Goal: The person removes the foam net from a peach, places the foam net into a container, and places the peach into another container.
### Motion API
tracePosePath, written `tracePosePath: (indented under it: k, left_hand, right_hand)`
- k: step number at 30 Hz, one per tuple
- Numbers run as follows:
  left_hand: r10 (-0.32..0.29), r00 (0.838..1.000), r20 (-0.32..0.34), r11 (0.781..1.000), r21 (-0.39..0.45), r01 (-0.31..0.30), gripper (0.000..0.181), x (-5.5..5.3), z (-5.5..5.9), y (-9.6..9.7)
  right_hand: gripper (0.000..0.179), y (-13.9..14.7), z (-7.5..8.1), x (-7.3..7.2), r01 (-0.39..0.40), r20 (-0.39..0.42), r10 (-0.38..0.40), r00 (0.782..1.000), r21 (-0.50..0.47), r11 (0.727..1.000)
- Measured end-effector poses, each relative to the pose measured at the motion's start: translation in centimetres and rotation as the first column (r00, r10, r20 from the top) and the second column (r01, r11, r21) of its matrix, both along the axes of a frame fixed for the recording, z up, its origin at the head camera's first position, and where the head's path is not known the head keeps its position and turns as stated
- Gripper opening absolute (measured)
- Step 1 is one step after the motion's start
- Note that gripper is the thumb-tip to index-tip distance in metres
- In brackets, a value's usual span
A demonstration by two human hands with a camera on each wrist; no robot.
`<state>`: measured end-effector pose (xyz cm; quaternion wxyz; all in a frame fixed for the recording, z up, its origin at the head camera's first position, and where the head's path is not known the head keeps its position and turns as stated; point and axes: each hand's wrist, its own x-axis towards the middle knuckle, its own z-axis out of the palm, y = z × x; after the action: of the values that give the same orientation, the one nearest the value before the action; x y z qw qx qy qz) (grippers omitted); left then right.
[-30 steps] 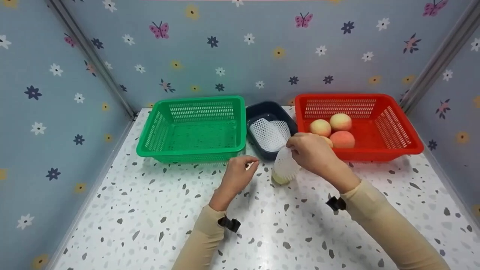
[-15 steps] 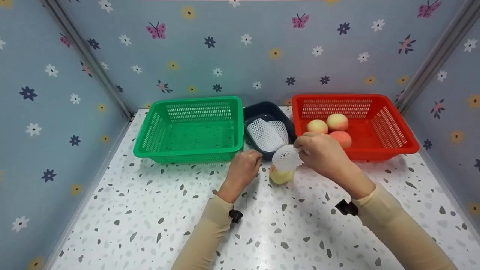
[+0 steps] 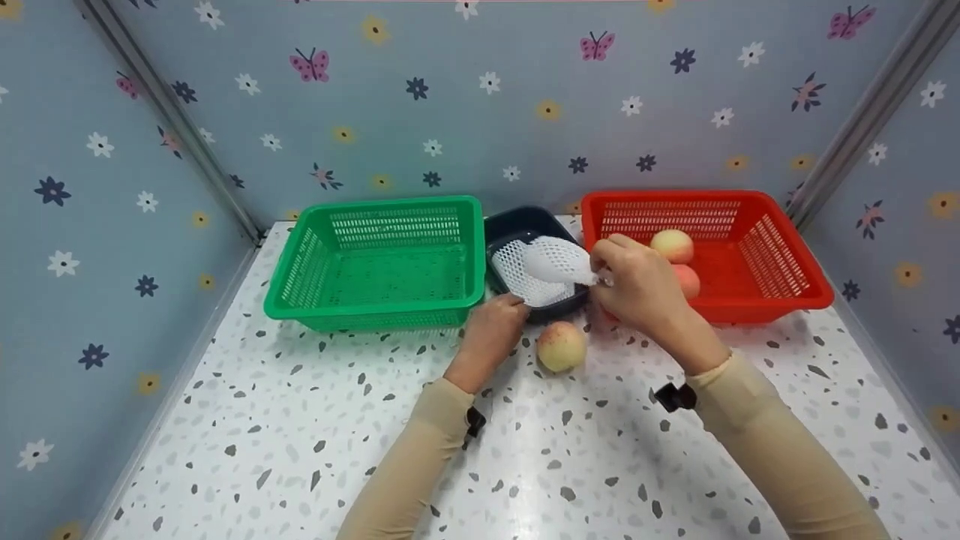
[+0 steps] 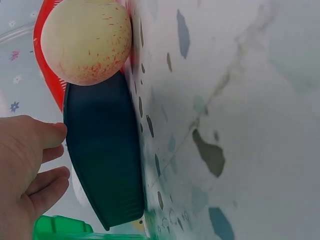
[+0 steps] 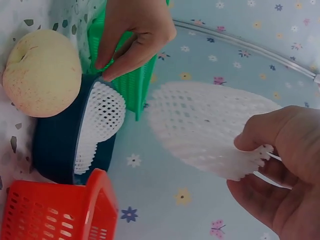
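Note:
My right hand [image 3: 637,285] pinches the gathered end of a white foam fruit net [image 3: 559,261], holding it over the dark tray [image 3: 536,311]. In the right wrist view the net [image 5: 205,125] hangs wide and hollow from thumb and fingers. More white foam netting [image 5: 102,112] lies in the tray. My left hand [image 3: 491,337] has its fingertips right at the tray's near left rim, fingers loosely bent with nothing between them. A bare yellow-pink peach [image 3: 562,346] sits on the table just in front of the tray, between both hands.
A green basket [image 3: 375,311] stands left of the tray. The red basket [image 3: 757,304] on the right holds peaches [image 3: 671,246], partly hidden behind my right hand. A flower-patterned wall [image 3: 450,97] rises behind them.
My right hand has lifted the foam net off the peach and carried it up over the tray. The peach now stands uncovered. My left hand has moved slightly forward to the tray's rim.

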<state>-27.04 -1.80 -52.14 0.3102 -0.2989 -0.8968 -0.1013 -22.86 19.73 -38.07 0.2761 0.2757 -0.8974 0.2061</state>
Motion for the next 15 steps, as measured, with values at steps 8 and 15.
tracePosePath:
  k: [8, 15]
  left_hand:
    - [0.012, 0.999, 0.031, 1.0, 0.0, -0.012, 0.014, -0.5, 0.1, 0.5]
    - [0.042, 0.994, 0.101, 0.999, -0.022, -0.04, 0.015, -0.6, 0.4, 0.7]
  right_hand:
    - [0.025, -0.8, -1.3, -2.9, 0.036, -0.008, -0.037, 0.999, -0.047, 0.998]
    - [0.027, -1.4, -2.7, -4.6, 0.089, -0.017, -0.09, 0.996, -0.028, 0.996]
